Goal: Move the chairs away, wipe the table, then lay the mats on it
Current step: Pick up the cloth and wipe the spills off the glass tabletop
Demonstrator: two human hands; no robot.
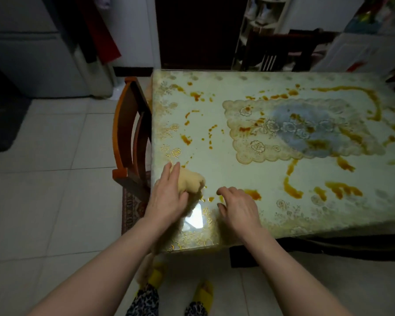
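Note:
The table [214,133] has a pale glossy floral cover streaked with orange-brown spills. A lace-edged mat [301,128] with a blue middle lies on its right half. My left hand [169,195] presses a crumpled beige cloth [192,181] onto the near left corner with straight fingers. My right hand [237,206] rests on the table beside the cloth, fingers loosely curled and holding nothing. A wooden chair [130,137] stands at the table's left end, its back against the edge. A dark chair [281,51] stands beyond the far side.
A white fridge [32,53] stands at the back left, with a dark floor mat [2,124] below it. White shelves [258,23] rise behind the table. A patterned rug [132,208] lies under the left chair. My feet in yellow slippers [203,290] stand on pale tiles.

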